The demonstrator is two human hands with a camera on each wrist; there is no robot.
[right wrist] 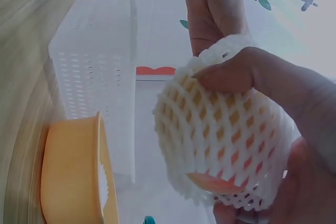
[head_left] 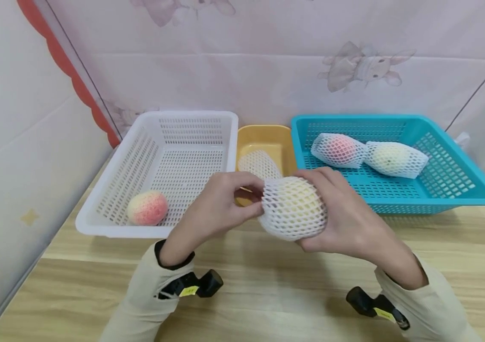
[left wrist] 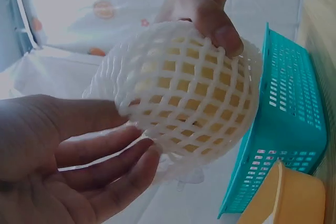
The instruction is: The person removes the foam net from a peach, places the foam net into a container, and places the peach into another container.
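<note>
A pale yellow peach (head_left: 301,199) sits inside a white foam fruit net (head_left: 273,209), held above the table before the yellow container. My right hand (head_left: 347,216) grips the wrapped peach from its right side, thumb across the net in the right wrist view. There, bare pink skin of the peach (right wrist: 215,183) shows at one end of the net. With thumb and fingers, my left hand (head_left: 218,202) pinches the net's left edge. In the white basket (head_left: 97,194) lies an unwrapped pink-and-cream peach (head_left: 148,208). Two net-wrapped peaches (head_left: 339,149) lie in the blue basket (head_left: 451,205).
Between the two baskets stands a yellow container (head_left: 263,129) with a foam net (head_left: 259,164) inside, partly behind my hands. All three stand on a wooden table (head_left: 276,299) against a printed wall covering (head_left: 268,80).
</note>
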